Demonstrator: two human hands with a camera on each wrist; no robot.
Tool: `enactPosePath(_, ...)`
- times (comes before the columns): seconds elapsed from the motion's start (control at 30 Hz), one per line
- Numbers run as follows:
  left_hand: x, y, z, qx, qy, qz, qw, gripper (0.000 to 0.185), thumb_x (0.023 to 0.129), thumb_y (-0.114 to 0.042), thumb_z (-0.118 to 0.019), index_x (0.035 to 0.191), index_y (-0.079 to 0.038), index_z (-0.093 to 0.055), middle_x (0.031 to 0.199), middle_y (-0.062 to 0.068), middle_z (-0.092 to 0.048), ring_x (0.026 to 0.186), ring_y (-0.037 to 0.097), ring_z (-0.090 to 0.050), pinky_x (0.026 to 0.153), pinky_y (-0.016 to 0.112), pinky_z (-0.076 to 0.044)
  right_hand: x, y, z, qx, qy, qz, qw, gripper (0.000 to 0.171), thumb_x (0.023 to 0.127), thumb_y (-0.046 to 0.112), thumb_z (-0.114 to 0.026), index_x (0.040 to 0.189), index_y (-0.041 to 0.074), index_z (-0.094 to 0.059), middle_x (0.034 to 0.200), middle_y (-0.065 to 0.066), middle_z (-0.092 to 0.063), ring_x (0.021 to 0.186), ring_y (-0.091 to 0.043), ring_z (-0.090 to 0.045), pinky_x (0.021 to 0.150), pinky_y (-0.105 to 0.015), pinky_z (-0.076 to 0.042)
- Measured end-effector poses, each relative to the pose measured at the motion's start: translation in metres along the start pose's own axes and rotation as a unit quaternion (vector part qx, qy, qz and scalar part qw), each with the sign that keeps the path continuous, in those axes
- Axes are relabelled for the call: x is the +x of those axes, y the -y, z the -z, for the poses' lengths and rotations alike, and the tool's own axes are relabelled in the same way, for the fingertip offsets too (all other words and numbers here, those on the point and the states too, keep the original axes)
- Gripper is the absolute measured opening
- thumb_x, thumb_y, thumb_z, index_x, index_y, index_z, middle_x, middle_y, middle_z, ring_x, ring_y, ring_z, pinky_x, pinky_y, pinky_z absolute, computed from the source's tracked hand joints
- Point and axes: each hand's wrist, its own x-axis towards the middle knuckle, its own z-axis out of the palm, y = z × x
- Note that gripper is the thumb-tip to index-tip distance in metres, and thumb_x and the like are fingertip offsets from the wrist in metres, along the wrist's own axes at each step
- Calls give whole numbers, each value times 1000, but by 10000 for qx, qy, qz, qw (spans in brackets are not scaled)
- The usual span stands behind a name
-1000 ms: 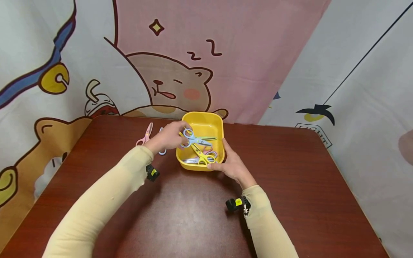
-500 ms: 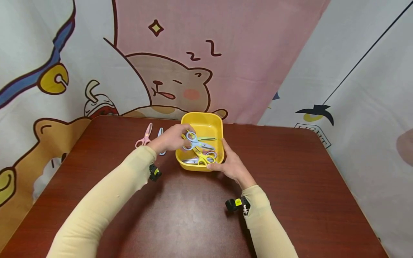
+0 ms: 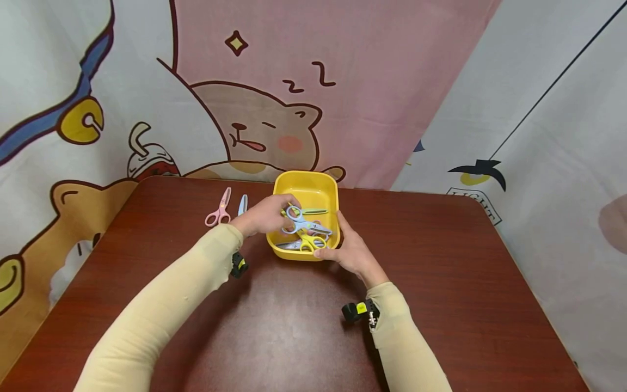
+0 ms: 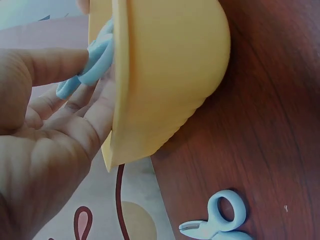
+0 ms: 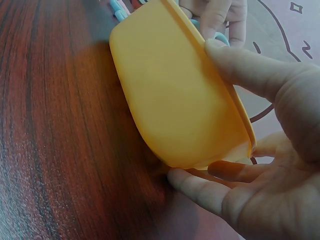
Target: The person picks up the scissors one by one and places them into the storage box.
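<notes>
A yellow plastic bin stands near the table's back edge with several scissors inside. My left hand reaches over its left rim and pinches light-blue scissors by the handles, thumb on one loop in the left wrist view. Their blades point right, above the other scissors. Beneath them lie yellow scissors, partly covered; a green blade shows farther back. My right hand grips the bin's near right corner, thumb on the rim and fingers against the outer wall, as the right wrist view shows.
Left of the bin, pink scissors and another light-blue pair lie on the brown table. My left arm partly hides the blue pair. A printed cloth hangs behind the table.
My left hand has shifted right and slightly nearer me, carrying the light-blue scissors farther over the bin's contents. The right hand and the bin have stayed in place.
</notes>
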Motion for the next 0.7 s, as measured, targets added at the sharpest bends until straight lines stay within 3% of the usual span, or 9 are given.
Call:
enactPosePath(0.17, 1, -2, 2, 576, 103, -112, 9982, 45, 88, -2, -74, 131, -4, -62, 114, 11, -67, 105, 27, -60, 94, 41, -51, 0, 0, 1, -28, -12, 59, 10000, 124, 78, 27, -91, 168, 21, -7, 170, -12, -22, 152, -32, -28, 123, -55, -25)
enactPosePath(0.3, 1, -5, 3, 879, 338, -155, 9954, 49, 86, 0, -76, 132, -2, -62, 114, 11, -69, 106, 27, -60, 95, 41, -51, -1, 1, 1, -36, -4, 60, 10000, 123, 78, 27, -91, 168, 20, -7, 170, -12, -22, 153, -32, -27, 124, -55, -24)
enactPosePath(0.7, 3, -8, 1, 1140, 812, 17, 9902, 46, 87, 4, -71, 131, -2, -62, 116, 13, -68, 106, 25, -62, 90, 37, -54, -1, 1, 0, -25, -13, 12, 10000, 123, 78, 28, -91, 168, 20, -7, 170, -13, -23, 152, -33, -28, 123, -56, -24)
